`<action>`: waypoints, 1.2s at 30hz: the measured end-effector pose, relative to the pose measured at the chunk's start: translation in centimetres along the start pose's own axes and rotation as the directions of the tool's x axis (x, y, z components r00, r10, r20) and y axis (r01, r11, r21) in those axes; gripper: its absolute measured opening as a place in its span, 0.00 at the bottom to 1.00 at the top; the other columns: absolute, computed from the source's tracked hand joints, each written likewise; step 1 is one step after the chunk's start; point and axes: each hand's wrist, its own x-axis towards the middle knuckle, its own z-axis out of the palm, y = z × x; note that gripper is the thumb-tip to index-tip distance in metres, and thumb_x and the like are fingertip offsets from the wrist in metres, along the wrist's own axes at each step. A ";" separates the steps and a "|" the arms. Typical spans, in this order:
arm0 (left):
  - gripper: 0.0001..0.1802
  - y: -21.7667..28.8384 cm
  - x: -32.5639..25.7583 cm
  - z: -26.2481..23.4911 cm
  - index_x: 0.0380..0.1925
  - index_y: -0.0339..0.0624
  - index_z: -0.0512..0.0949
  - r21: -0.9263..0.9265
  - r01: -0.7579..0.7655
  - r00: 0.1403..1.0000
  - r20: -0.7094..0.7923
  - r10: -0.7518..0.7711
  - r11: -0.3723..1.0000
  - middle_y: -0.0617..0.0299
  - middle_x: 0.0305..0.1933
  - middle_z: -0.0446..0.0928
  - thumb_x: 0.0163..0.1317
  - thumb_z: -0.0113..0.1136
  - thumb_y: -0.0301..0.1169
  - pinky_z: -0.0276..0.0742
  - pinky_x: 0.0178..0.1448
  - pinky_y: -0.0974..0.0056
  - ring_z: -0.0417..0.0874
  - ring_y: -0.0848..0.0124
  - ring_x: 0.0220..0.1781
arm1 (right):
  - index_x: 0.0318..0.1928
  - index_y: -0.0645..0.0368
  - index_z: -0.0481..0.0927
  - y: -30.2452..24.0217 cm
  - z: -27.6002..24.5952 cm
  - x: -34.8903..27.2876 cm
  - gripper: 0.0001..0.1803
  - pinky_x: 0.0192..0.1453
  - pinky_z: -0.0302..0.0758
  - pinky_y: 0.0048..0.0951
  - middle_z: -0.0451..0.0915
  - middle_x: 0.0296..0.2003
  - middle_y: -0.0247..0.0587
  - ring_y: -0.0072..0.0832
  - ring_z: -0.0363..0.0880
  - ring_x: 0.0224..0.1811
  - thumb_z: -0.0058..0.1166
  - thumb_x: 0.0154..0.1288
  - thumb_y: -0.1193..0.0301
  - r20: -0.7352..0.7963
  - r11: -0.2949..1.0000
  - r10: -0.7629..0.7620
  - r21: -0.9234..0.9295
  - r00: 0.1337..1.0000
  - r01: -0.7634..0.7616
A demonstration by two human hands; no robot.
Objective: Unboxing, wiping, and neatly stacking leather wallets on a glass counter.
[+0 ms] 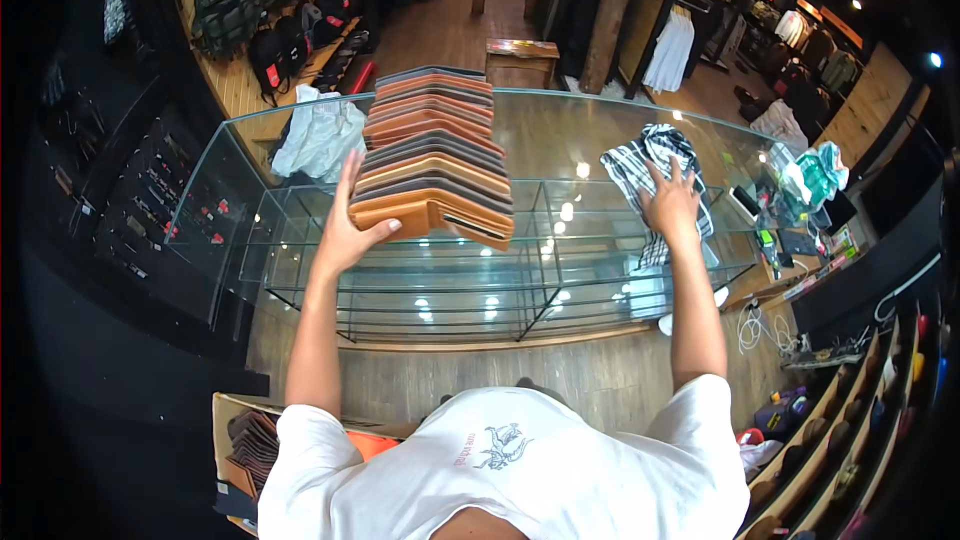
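Your left hand is at the near end of a row of folded wallets, thumb against the nearest tan one and fingers along the row's left side. The row, in brown, tan and dark grey, runs across the glass surface from its far edge toward its near edge, left of the middle. Your right hand lies with fingers spread on a black-and-white checked cloth, toward the surface's right edge. A whitish plastic bag sits by the far left corner; a green-and-white bag is beyond the right edge.
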 end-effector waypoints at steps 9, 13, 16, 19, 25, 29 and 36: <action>0.22 15.4 1.3 14.8 0.56 0.42 0.83 0.370 -0.466 0.884 0.153 0.441 0.804 0.51 0.63 0.81 0.60 0.67 0.26 0.73 0.71 0.55 0.81 0.56 0.66 | 0.60 0.45 0.83 7.2 4.3 1.9 0.20 0.62 0.75 0.53 0.78 0.63 0.47 0.51 0.76 0.64 0.58 0.70 0.59 -0.058 0.936 -0.165 0.304 0.985 0.174; 0.30 11.3 6.5 28.0 0.68 0.45 0.73 0.338 -0.350 0.897 0.389 0.209 0.874 0.46 0.66 0.75 0.67 0.65 0.39 0.75 0.69 0.53 0.80 0.51 0.63 | 0.66 0.37 0.79 5.4 3.6 2.9 0.26 0.75 0.57 0.66 0.63 0.75 0.49 0.61 0.58 0.76 0.59 0.67 0.55 -0.024 0.962 -0.162 0.219 0.986 0.163; 0.32 7.1 8.5 33.4 0.70 0.46 0.70 0.545 -0.348 0.857 0.515 0.022 0.763 0.47 0.66 0.74 0.68 0.62 0.44 0.68 0.73 0.46 0.73 0.46 0.69 | 0.66 0.36 0.78 5.7 4.1 4.0 0.25 0.73 0.57 0.72 0.63 0.76 0.46 0.61 0.56 0.77 0.52 0.71 0.51 0.099 0.950 -0.221 0.246 0.970 0.191; 0.26 3.3 9.5 35.9 0.63 0.47 0.77 0.272 -0.556 0.748 0.576 0.330 0.785 0.52 0.61 0.79 0.67 0.62 0.42 0.68 0.73 0.46 0.76 0.50 0.67 | 0.68 0.34 0.77 9.6 7.3 2.9 0.24 0.73 0.59 0.68 0.67 0.74 0.45 0.58 0.61 0.76 0.50 0.73 0.52 0.021 0.935 -0.186 0.312 0.982 0.171; 0.23 9.1 13.2 39.7 0.56 0.45 0.81 0.339 -0.541 0.826 0.384 0.412 0.770 0.53 0.52 0.81 0.62 0.65 0.40 0.74 0.64 0.49 0.81 0.53 0.58 | 0.68 0.40 0.77 11.1 6.7 4.5 0.26 0.72 0.63 0.59 0.67 0.73 0.46 0.45 0.65 0.74 0.53 0.73 0.52 0.050 0.913 -0.232 0.354 0.971 0.200; 0.29 6.3 15.9 42.5 0.61 0.41 0.78 0.405 -0.390 0.806 0.584 0.094 0.827 0.46 0.53 0.79 0.64 0.62 0.47 0.74 0.66 0.49 0.79 0.48 0.61 | 0.67 0.38 0.78 14.0 6.4 5.3 0.24 0.68 0.68 0.58 0.70 0.71 0.47 0.46 0.70 0.71 0.51 0.74 0.53 0.021 0.919 -0.222 0.340 0.975 0.202; 0.38 3.1 17.1 44.7 0.71 0.51 0.72 0.448 -0.410 0.687 0.724 -0.054 0.794 0.39 0.76 0.63 0.67 0.57 0.60 0.54 0.81 0.43 0.61 0.42 0.79 | 0.66 0.40 0.79 14.4 7.9 5.5 0.23 0.72 0.66 0.57 0.72 0.69 0.50 0.51 0.69 0.71 0.49 0.75 0.52 -0.019 0.932 -0.191 0.311 0.981 0.188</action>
